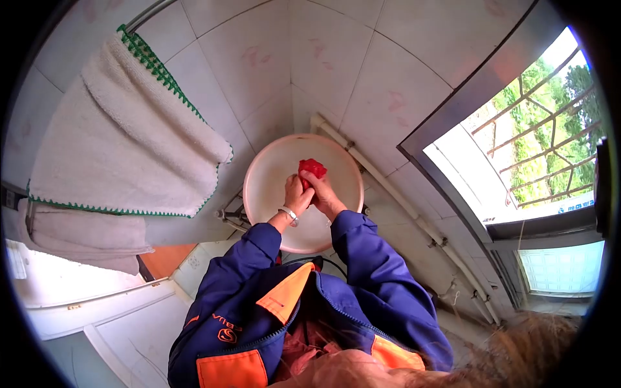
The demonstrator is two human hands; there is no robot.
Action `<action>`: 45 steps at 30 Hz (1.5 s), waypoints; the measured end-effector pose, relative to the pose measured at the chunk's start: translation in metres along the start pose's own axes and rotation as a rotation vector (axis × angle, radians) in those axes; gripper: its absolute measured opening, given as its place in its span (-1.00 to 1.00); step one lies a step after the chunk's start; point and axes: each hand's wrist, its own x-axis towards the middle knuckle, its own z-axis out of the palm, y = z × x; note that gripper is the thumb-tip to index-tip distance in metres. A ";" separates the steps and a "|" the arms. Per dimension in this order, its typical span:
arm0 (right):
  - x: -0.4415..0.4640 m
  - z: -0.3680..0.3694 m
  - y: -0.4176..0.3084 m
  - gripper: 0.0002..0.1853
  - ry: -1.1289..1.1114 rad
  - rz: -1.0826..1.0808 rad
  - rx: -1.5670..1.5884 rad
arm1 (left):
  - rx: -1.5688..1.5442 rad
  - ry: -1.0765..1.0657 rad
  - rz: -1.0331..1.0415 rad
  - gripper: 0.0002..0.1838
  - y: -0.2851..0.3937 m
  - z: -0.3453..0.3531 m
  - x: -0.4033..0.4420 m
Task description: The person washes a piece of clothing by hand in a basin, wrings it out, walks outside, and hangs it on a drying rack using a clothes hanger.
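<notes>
Over a round pale basin with a pink rim (355,169), both my hands are closed together on a bunched red cloth (312,168). My left hand (297,195) holds it from the left side, with a light band on the wrist. From the right, my right hand (321,189) wraps round its lower part. The upper part of the red cloth sticks out above my fingers. The basin stands in the corner of the tiled walls, and its inside looks whitish.
A white towel with green edging (123,136) hangs from a rail at the left, with another cloth (84,236) beneath. Pipes (401,200) run along the wall right of the basin. A barred window (543,129) is at the right.
</notes>
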 end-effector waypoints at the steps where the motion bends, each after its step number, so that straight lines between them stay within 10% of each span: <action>1: 0.006 -0.006 0.002 -0.61 -0.004 -0.027 0.049 | -0.132 0.021 0.026 -0.57 0.005 -0.002 -0.003; 2: 0.010 -0.013 0.001 -0.66 -0.008 -0.050 0.097 | -0.130 0.020 0.025 -0.57 0.007 -0.006 -0.004; 4: 0.007 -0.017 -0.009 -0.68 -0.046 -0.049 0.144 | -1.119 -0.073 -0.371 -0.57 0.007 -0.018 -0.004; 8: -0.004 -0.006 -0.021 -0.67 -0.082 0.079 0.395 | -1.592 -0.022 -0.925 -0.42 0.019 -0.018 0.005; 13: 0.005 -0.007 0.000 -0.66 0.093 -0.060 -0.037 | -1.913 -0.423 -0.792 -0.29 0.050 -0.022 0.004; 15: 0.011 -0.019 0.004 -0.68 0.021 -0.792 -0.740 | -1.625 -0.284 -0.741 -0.37 0.062 -0.021 0.001; 20: -0.019 -0.034 -0.024 -0.51 -0.279 -0.575 -0.784 | -1.483 -0.600 -0.900 -0.57 0.028 -0.049 0.007; 26: -0.036 -0.035 -0.063 -0.25 -0.665 -0.992 -1.738 | -1.188 -1.032 -0.830 -0.78 0.030 -0.055 0.010; 31: -0.024 -0.034 -0.066 -0.56 -0.735 -1.319 -1.686 | -0.994 -1.166 -0.784 -0.82 0.041 -0.046 0.011; 36: -0.019 -0.040 -0.048 -0.70 -0.714 -1.216 -1.702 | -0.607 -1.256 -0.722 -0.77 0.026 -0.033 0.010; 45: -0.010 -0.035 -0.014 -0.82 -0.454 -0.591 -2.000 | 0.332 -0.751 -0.153 -0.70 0.036 -0.028 0.000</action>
